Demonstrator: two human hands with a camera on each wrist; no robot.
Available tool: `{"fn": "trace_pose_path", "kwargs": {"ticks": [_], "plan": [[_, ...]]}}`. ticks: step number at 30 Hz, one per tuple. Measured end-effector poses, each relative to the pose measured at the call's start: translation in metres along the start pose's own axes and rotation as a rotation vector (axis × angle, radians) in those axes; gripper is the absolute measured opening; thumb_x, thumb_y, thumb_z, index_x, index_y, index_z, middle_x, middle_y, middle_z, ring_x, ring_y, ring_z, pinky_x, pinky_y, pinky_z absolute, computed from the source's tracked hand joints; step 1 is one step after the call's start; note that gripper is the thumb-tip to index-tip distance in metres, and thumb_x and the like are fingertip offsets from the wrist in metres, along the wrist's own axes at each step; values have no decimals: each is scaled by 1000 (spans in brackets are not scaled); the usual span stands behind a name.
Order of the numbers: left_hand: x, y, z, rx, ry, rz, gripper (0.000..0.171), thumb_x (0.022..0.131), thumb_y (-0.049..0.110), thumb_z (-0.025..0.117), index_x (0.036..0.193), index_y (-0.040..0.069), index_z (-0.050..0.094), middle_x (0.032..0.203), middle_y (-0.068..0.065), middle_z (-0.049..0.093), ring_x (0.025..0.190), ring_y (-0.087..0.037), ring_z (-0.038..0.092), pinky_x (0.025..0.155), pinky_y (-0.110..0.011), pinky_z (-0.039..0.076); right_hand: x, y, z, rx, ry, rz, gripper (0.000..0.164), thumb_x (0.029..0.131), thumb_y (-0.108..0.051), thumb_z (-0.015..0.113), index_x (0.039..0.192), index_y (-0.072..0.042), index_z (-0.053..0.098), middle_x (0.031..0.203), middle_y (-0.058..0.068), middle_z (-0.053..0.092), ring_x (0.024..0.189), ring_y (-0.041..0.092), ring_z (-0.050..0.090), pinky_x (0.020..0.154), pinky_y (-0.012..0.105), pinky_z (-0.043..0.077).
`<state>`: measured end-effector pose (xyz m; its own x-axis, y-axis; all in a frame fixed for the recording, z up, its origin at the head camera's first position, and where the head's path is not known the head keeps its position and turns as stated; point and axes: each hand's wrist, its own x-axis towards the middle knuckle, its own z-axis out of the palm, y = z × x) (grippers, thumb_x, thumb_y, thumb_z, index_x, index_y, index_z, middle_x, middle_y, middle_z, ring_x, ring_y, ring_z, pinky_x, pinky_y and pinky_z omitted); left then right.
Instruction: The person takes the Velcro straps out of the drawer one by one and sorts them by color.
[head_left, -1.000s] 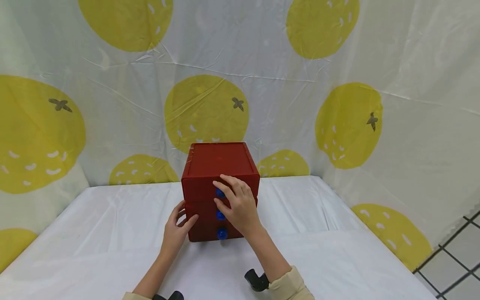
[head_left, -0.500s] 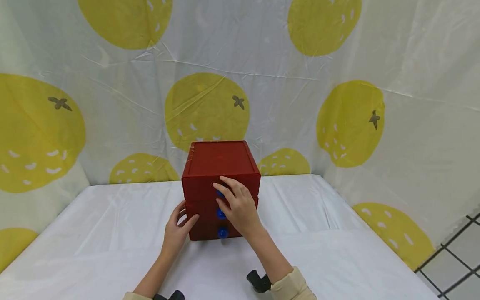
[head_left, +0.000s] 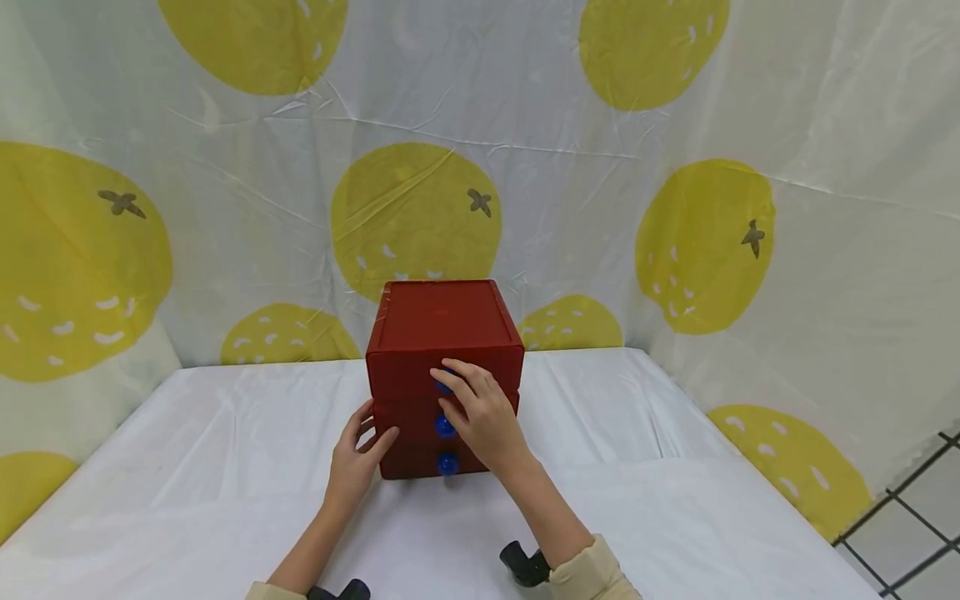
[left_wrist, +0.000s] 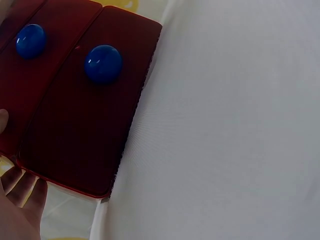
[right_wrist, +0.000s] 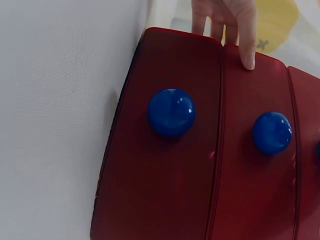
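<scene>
A red three-drawer cabinet (head_left: pixel 450 321) stands on the white-covered table, its front facing me. Each drawer carries a round blue knob: the top knob (head_left: pixel 443 385), the middle knob (head_left: pixel 445 426) and the bottom knob (head_left: pixel 447 463). My left hand (head_left: pixel 355 462) grips the cabinet's left edge, thumb (right_wrist: pixel 248 57) on the middle drawer front and fingers along the side. My right hand (head_left: pixel 487 421) is at the top drawer, fingers curved around the top knob with the thumb below it; they partly hide the knob. All drawers look pushed in.
A white cloth (head_left: pixel 637 500) covers the table. Behind it hangs a pale curtain (head_left: pixel 570 208) printed with yellow fruit. At the lower right is a black wire grid (head_left: pixel 915 517). Black fittings (head_left: pixel 525 563) sit at both wrists.
My right hand's fingers have come down slightly over the top knob and cover more of it. My left hand keeps its place on the cabinet, and the whole view shifts a little.
</scene>
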<state>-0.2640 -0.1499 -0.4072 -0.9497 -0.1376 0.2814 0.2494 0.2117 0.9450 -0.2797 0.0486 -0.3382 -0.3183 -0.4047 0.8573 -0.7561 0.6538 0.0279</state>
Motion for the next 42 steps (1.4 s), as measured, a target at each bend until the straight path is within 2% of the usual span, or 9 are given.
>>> {"fn": "trace_pose_path", "kwargs": {"ticks": [12, 21, 25, 28, 35, 42], "plan": [[2, -1, -2, 2, -7, -18, 61, 87, 32, 60, 139, 18, 33, 138, -6, 41, 128, -24, 40, 102, -42, 38, 0, -2, 3, 95, 18, 39, 39, 79, -8, 68, 116, -13, 57, 121, 5, 52, 110, 19, 47, 85, 26, 51], [-9, 27, -1, -7, -5, -19, 57, 88, 26, 60, 137, 12, 35, 136, -10, 42, 127, -28, 41, 102, -44, 38, 1, -1, 1, 100, 42, 34, 34, 79, -5, 67, 112, -13, 60, 117, 5, 53, 107, 19, 48, 83, 26, 52], [-12, 31, -1, 1, -1, -28, 58, 88, 27, 59, 138, 11, 35, 137, -10, 42, 127, -29, 40, 102, -44, 37, 2, -1, 2, 99, 51, 22, 34, 78, -5, 69, 110, -12, 61, 116, 6, 54, 106, 20, 48, 83, 26, 52], [-11, 27, -2, -5, 0, -34, 58, 88, 26, 59, 138, 12, 34, 137, -11, 41, 128, -29, 39, 102, -45, 37, 2, -2, 2, 93, 51, 24, 34, 77, -5, 69, 110, -12, 61, 116, 6, 55, 106, 20, 49, 82, 26, 52], [-1, 3, -3, -2, 0, -35, 60, 87, 30, 60, 139, 16, 34, 139, -8, 40, 129, -27, 39, 102, -43, 37, 3, -2, 0, 101, 32, 35, 33, 78, -5, 69, 110, -12, 61, 115, 5, 55, 105, 19, 49, 82, 25, 52], [1, -3, -2, -6, 6, -4, 58, 87, 33, 59, 138, 19, 35, 138, -5, 41, 128, -25, 40, 102, -43, 37, 4, -2, -2, 97, 12, 38, 31, 79, -5, 68, 109, -12, 62, 115, 5, 56, 104, 19, 49, 81, 24, 52]]}}
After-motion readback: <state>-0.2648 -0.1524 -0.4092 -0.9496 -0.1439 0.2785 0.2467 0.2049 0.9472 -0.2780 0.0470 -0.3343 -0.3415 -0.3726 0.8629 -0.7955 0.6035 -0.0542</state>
